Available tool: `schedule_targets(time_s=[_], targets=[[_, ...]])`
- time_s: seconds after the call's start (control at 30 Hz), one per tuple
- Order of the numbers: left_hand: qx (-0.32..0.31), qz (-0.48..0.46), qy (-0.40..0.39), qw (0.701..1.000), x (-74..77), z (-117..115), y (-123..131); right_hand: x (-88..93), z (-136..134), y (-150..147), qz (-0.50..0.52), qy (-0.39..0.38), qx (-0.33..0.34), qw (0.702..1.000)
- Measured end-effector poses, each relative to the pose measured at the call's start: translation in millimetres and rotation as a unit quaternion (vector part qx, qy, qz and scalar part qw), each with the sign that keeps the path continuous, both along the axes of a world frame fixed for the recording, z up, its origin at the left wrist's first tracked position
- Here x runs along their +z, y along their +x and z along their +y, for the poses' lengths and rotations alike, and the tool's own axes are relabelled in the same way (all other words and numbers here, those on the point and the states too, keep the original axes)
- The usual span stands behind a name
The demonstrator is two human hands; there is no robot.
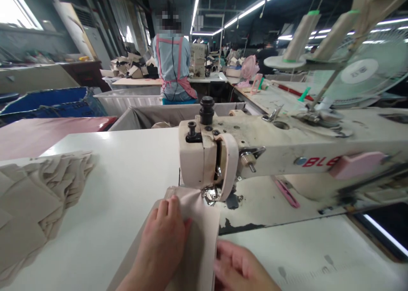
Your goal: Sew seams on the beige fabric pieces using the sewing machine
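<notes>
Left hand (161, 244) flat on a folded piece of beige fabric (199, 235), fingers pressed together and pointing toward the head of a worn cream industrial sewing machine (207, 155). Right hand (240, 269) just beside the fabric's right folded edge, fingers loosely curled, touching that edge; cannot tell whether pinching it. Fabric lying on the glossy white work table (127, 184), its far end bunched under the metal presser foot (212, 194), its right edge running straight back toward the bottom of the picture.

Wide bare tabletop left of the fabric, bounded further left by a fanned stack of cut beige fabric pieces (38, 201) near the table's left edge. Little room to the right: machine arm stretching across, chipped base plate close beside the right hand. Beyond the table's far edge, a grey fabric-lined bin (153, 114), then a seated person in a light blue top with pink apron straps (172, 65), back turned.
</notes>
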State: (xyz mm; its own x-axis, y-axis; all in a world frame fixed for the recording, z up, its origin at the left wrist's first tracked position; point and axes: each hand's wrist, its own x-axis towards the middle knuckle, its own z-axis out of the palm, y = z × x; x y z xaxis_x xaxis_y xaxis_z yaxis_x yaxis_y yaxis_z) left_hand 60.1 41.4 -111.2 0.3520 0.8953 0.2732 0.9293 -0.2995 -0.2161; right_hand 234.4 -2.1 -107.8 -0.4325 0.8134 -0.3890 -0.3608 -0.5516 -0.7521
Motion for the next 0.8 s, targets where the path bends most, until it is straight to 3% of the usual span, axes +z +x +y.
schedule_targets(time_s=[0.1, 0.2, 0.3, 0.37, 0.5, 0.7, 0.8], targets=[[0.007, -0.041, -0.039, 0.998, 5.4, 1, -1, 5.7, 17, 1, -0.081, 0.040, -0.082, 0.993], [-0.046, -0.136, -0.078, 0.987, 11.4, 3, -2, 10.3, 32, 3, -0.108, 0.053, -0.085, 0.989], [-0.137, -0.310, -0.169, 0.925, 16.7, 10, 3, 9.6, 36, 0, -0.111, 0.058, -0.076, 0.989], [-0.156, -0.383, -0.250, 0.875, 20.2, 19, 8, 8.1, 36, -2, -0.124, 0.058, -0.074, 0.988], [-0.138, -0.388, -0.329, 0.850, 24.1, 42, 13, 7.6, 38, -2, -0.156, 0.070, -0.063, 0.983], [-0.061, -0.396, -0.323, 0.858, 17.2, 53, 9, -6.6, 22, -11, -0.244, 0.122, -0.110, 0.956], [-0.008, -0.402, -0.312, 0.861, 16.9, 51, 11, -23.0, 3, -20, -0.279, 0.140, -0.061, 0.948]])
